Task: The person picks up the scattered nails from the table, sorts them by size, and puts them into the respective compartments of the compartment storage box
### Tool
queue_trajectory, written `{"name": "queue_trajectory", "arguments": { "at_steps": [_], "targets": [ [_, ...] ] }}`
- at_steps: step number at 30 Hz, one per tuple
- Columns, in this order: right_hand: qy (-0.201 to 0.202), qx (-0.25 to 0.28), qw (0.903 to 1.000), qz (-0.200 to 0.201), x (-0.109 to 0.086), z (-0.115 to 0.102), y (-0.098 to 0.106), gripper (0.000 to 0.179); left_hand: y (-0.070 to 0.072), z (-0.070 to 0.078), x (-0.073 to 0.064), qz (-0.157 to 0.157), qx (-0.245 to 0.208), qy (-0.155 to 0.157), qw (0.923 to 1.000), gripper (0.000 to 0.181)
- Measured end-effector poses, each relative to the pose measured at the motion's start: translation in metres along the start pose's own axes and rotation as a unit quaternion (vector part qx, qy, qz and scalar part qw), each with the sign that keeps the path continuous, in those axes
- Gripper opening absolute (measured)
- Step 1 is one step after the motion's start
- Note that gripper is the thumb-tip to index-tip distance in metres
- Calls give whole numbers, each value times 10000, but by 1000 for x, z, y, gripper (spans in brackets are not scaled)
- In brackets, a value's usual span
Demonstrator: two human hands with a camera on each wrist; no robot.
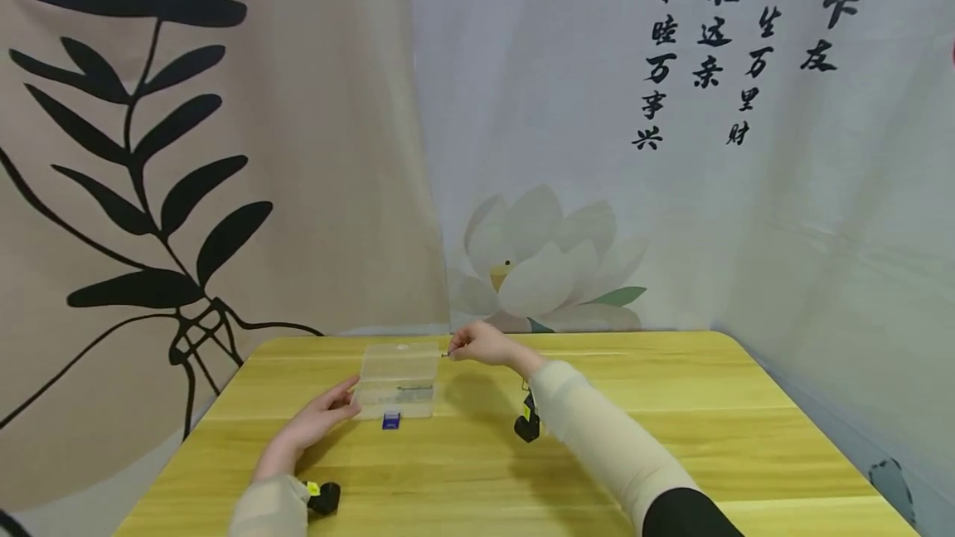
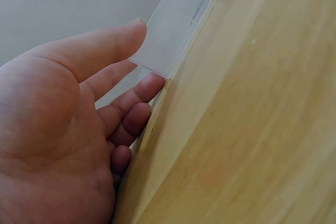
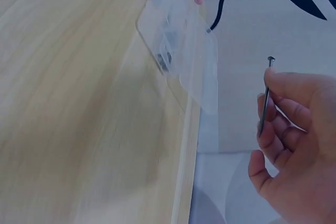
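Note:
A clear plastic box [image 1: 376, 408] lies on the table with its lid [image 1: 399, 361] folded back. A blue latch [image 1: 391, 420] sticks out at its front edge. My left hand [image 1: 321, 419] holds the box at its left side, thumb and fingers about the near corner. In the right wrist view, my right hand [image 3: 302, 124] pinches a metal nail [image 3: 266, 98] between thumb and fingers, head up and point down. That hand is in the air just right of the lid. Inside the box lies a thin dark piece [image 1: 414, 388], too small to make out.
The wooden table [image 1: 448, 479] has its back edge close behind the box. A printed cloth [image 1: 336, 147] hangs beyond it. Black devices with yellow labels sit by each wrist, the left device [image 1: 324, 500] and the right device [image 1: 527, 421].

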State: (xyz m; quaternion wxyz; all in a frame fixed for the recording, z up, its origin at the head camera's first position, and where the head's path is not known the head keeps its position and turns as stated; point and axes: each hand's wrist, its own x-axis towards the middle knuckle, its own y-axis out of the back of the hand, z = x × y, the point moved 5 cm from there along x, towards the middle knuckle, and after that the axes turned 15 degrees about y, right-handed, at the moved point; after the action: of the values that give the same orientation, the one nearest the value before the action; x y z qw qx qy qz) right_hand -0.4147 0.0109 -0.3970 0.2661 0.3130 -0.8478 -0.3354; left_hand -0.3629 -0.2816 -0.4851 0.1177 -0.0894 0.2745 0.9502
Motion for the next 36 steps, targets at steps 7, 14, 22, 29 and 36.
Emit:
{"name": "queue_trajectory", "arguments": {
  "at_steps": [7,14,22,29,36],
  "targets": [
    [-16,-186,9998,-68,21,-13,-17,11,1,1,-1,-57,-56,1,10000,64],
    [108,-546,9984,7,39,-21,-34,6,2,3,-2,-29,-118,-38,9999,64],
    [146,-541,9982,234,48,-18,-48,6,1,5,0,-6,-174,-62,9998,63],
    [69,-574,9980,272,52,-15,-60,6,-2,6,-1,-80,-99,-142,9998,63],
    [72,-684,9970,342,60,-13,-68,6,1,1,2,73,-141,19,9999,61]
  ]
}}
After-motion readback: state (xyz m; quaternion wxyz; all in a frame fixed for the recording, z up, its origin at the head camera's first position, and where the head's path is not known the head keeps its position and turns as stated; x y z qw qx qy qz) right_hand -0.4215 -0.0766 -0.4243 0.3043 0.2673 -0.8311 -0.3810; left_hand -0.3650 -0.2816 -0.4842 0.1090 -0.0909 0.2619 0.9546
